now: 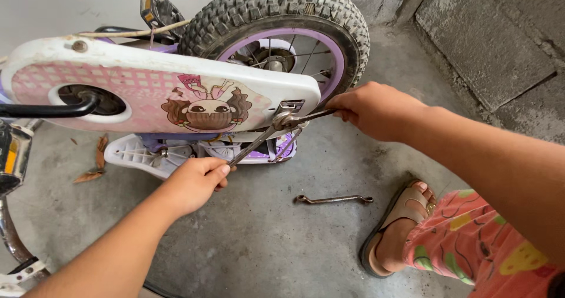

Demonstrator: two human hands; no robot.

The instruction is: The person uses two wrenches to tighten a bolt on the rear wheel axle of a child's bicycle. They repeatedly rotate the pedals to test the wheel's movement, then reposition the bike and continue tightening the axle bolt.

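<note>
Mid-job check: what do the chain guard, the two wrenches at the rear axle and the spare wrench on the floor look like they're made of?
Chain guard: looks like moulded white plastic, glossy, with a pink printed cartoon.
Wrenches in the left hand and right hand: bare grey metal, likely steel, dull sheen.
Spare wrench on the concrete floor: thin, same grey metal, slightly darker.

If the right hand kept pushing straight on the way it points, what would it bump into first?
The right hand points left along its thin metal spanner. It would probably first meet the white and pink plastic chain guard at the bolted bracket, though depth is hard to judge; the knobbly black rear tyre sits just behind.
</note>
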